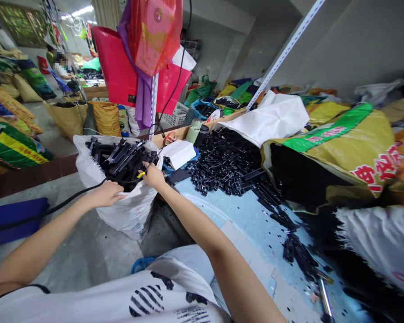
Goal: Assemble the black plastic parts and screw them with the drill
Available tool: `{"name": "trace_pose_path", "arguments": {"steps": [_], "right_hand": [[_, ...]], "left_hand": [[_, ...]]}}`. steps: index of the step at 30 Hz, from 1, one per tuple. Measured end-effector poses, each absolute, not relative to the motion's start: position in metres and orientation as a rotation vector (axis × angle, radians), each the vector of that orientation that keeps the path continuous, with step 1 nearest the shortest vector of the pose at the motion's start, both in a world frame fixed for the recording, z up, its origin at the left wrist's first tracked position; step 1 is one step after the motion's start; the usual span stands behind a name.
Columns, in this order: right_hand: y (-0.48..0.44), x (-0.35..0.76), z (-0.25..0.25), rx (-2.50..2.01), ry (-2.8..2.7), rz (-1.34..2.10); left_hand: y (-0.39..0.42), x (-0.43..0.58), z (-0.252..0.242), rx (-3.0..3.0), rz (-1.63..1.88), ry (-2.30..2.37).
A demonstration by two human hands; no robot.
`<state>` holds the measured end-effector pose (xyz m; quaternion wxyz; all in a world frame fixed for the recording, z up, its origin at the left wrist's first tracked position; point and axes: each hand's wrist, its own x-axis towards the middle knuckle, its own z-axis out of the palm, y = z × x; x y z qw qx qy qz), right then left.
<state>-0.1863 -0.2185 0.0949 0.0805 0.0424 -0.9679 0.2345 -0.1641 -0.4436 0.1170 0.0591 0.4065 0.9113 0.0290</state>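
Centrally, a white sack [128, 211] of black parts [121, 159] is stood on the grey floor [87, 251] against the left edge of the blue table [249, 220], with open floor at its near and left sides. The left hand [106, 194] is laid on the near rim, fingers curled over the cloth; the right hand [154, 176] is closed at the right rim, a yellow bit [140, 175] pinched at its fingertips. A heap [225, 163] of like pieces is spread on the table before a yellow bag [340, 148]; the bit's kind cannot be made out.
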Motion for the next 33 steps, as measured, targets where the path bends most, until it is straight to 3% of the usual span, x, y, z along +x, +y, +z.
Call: {"name": "trace_pose_path", "arguments": {"steps": [3,9,15,18,24,33], "right_hand": [[-0.233,-0.174,0.094,0.385,-2.847,0.778],[-0.247,-0.145,0.109,0.976,-2.988,0.590],[-0.157,-0.086,0.100,0.482,-2.547,1.067],[-0.098,-0.039,0.070,0.197,-2.545,1.164],[-0.015,0.065,0.017,-0.401,-2.456,1.227],[0.054,0.156,-0.007,-0.781,-2.299,1.270]], "left_hand": [[-0.455,-0.150,0.138,1.243,0.320,2.782],[-0.463,-0.146,0.142,1.202,0.593,2.970],[-0.432,-0.124,0.114,1.743,1.009,3.471],[-0.381,-0.093,0.089,2.164,1.278,3.167],[-0.229,-0.046,0.066,2.315,1.220,2.420],[0.018,-0.130,0.077,2.033,0.984,2.454]]}}
